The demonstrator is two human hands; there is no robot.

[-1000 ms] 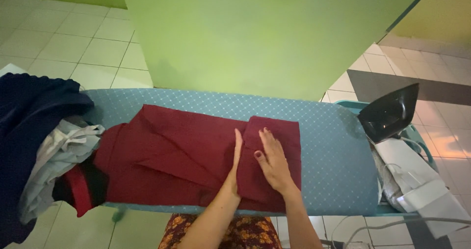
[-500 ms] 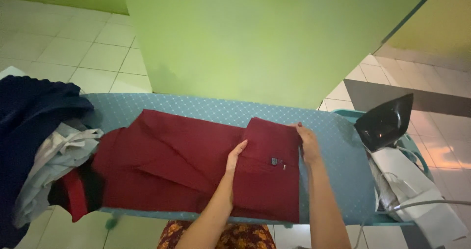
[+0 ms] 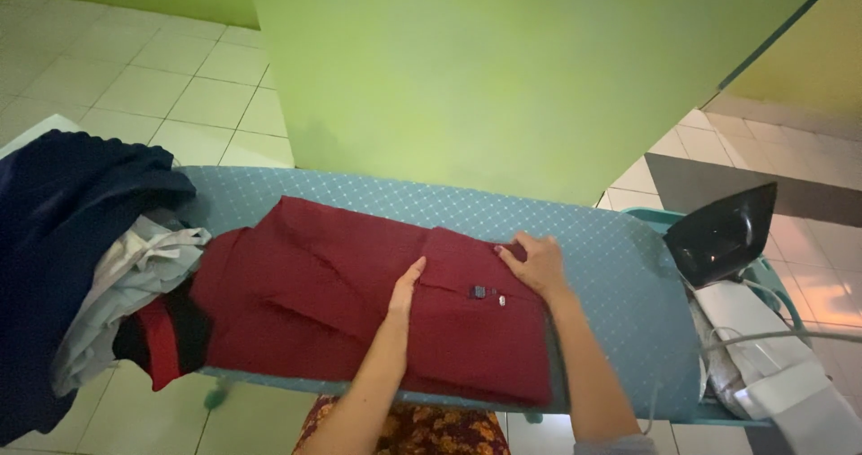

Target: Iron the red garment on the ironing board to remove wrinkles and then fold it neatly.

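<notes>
Since half a second ago your right hand (image 3: 536, 265) has slid from the far right corner of the folded section to its upper edge, and your left hand (image 3: 406, 289) has stayed along the fold line near the middle. Reading from the left: a dark blue garment (image 3: 63, 240) is heaped over the left end of the ironing board (image 3: 611, 266), with a pale grey-white cloth (image 3: 126, 284) and a red-and-black piece (image 3: 162, 338) bunched beside it. Next lies the maroon garment (image 3: 314, 293), spread flat across the middle of the board; its right part is already folded over into a neat rectangle, with small buttons or a tab showing on top, while the left part toward the pile lies open and unfolded, so the folding looks partly done. Your left hand lies flat on the cloth, fingers straight and together, pressing the crease and gripping nothing. Your right hand rests on the top edge of the folded part with fingers curled; you seem to pinch the fabric edge, though whether the grip really holds cloth cannot be told. At the far right a dark iron (image 3: 718, 235) stands upright at the board's end, above white cloth (image 3: 772, 374).
</notes>
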